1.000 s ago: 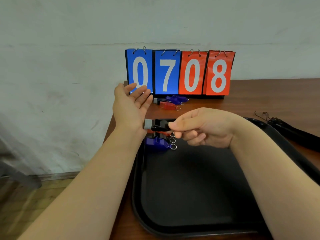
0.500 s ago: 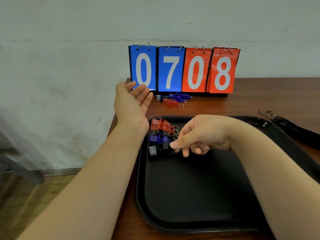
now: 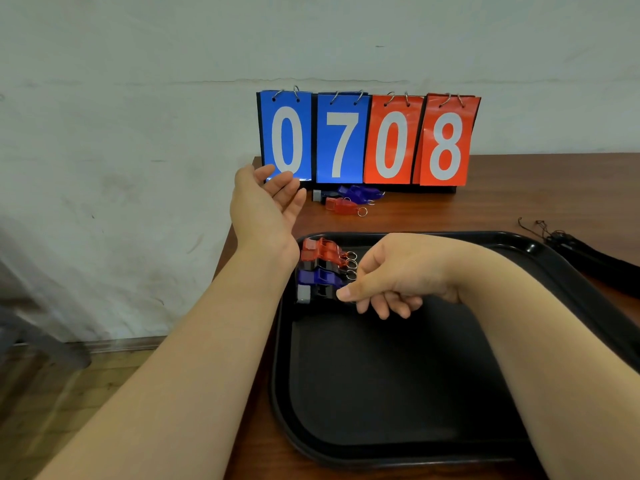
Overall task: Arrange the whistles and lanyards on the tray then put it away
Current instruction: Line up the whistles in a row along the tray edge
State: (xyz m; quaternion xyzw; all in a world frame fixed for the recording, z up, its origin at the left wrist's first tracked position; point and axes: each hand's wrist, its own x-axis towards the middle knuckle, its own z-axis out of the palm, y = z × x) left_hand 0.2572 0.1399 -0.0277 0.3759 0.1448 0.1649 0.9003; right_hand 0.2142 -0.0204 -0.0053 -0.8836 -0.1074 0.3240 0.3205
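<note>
Head camera, left to right: our left hand (image 3: 266, 209) hovers open, palm up, holding nothing. Just right of it a row of whistles (image 3: 322, 251) lies in the far-left corner of the tray (image 3: 278, 358). Our right hand (image 3: 391, 282) pinches the ring end of the nearest one, the black whistle (image 3: 313, 293), apparently placing it. Next, we judge, comes letting go and reaching for the loose whistles (image 3: 346, 202) by the scoreboard (image 3: 367, 140). The lanyards (image 3: 595, 258) lie on the table, far right.

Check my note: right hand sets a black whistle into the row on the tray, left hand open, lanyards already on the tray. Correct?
No. The head view shows the lanyards on the table, right of the black tray, not on it. The rest stands: right hand pinches the black whistle in the row, left hand open.
</note>
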